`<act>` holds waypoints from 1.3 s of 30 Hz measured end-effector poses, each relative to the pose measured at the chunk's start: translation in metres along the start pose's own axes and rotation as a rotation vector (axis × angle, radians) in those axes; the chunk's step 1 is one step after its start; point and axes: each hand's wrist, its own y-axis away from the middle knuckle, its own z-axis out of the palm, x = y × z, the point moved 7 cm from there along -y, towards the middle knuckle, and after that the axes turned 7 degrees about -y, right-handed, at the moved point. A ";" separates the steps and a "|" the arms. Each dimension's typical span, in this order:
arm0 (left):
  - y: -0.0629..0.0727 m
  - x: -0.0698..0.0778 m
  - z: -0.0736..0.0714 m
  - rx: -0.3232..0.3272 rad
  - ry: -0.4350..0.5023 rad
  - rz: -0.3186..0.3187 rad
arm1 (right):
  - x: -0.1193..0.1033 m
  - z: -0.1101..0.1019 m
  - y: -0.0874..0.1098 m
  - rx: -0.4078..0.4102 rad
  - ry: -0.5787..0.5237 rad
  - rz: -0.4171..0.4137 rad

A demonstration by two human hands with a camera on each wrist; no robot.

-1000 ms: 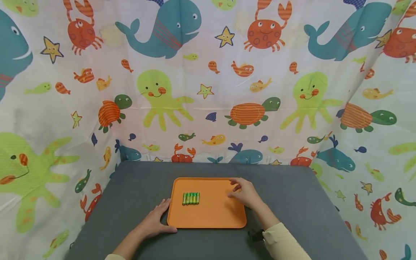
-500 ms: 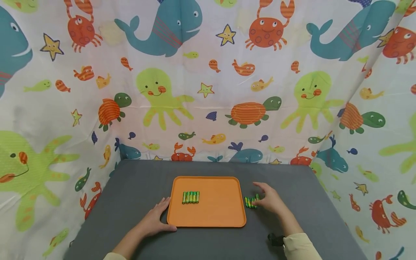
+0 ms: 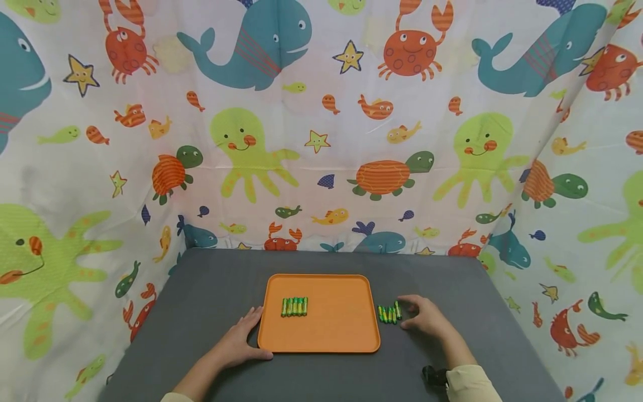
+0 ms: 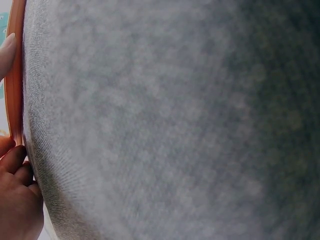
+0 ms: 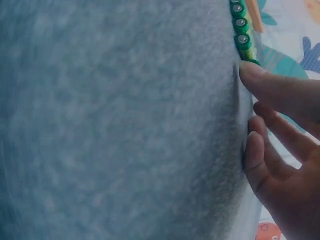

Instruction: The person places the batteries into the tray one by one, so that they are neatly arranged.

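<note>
Over grey cloth (image 3: 311, 377), left hand (image 3: 240, 339) spread against tray (image 3: 334, 335), right hand (image 3: 426, 317) relaxed; sea-creature curtain (image 3: 316, 120) behind

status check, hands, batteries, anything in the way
Left hand on tray, near-left corner. Right hand beside loose batteries, contact unclear. Five batteries on tray. No obstacle seen between loose batteries and tray.

No legible lettering or numbers
Small green-and-yellow cylindrical batteries (image 3: 389, 315) — tiny from the head, near end-on from the right wrist — show no readable wording.
</note>
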 end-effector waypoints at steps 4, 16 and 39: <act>0.002 0.002 -0.002 -0.002 0.004 0.009 | -0.003 0.001 0.000 0.011 -0.009 0.007; 0.003 0.003 -0.001 -0.014 0.009 0.032 | -0.005 0.006 -0.001 0.036 0.008 -0.012; 0.000 0.001 0.000 0.003 0.014 0.043 | -0.035 0.002 0.001 0.045 -0.200 -0.047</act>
